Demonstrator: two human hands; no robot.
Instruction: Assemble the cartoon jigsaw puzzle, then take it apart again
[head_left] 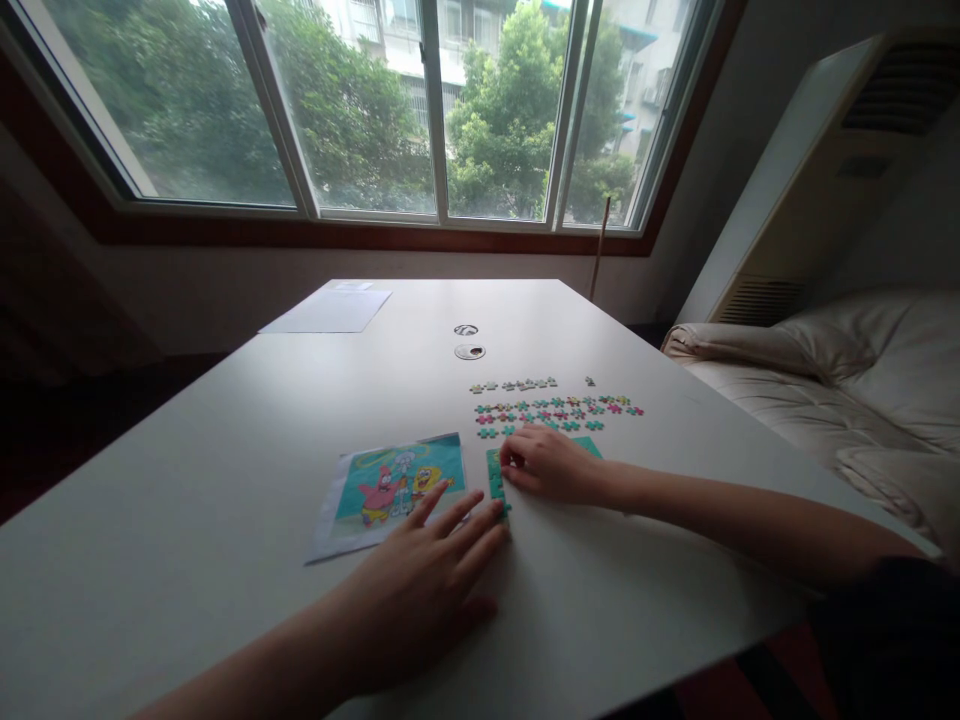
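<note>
My left hand (442,570) lies flat with its fingers spread, the fingertips on the lower end of a joined green strip of jigsaw puzzle (495,478). At the strip's upper part, my right hand (551,465) is closed in a pinch; its fingers hide whatever is between them. More joined green puzzle (589,446) shows behind the right hand. Under and beside my left fingers is a cartoon picture sheet (397,485) on a pale backing. Loose jigsaw pieces (555,410) lie in several rows just beyond the right hand.
Two small round discs (469,352) lie farther back on the white table (225,470). A white paper sheet (326,310) rests at the far left corner. A padded sofa (787,370) stands along the right side, and a window (360,110) is ahead.
</note>
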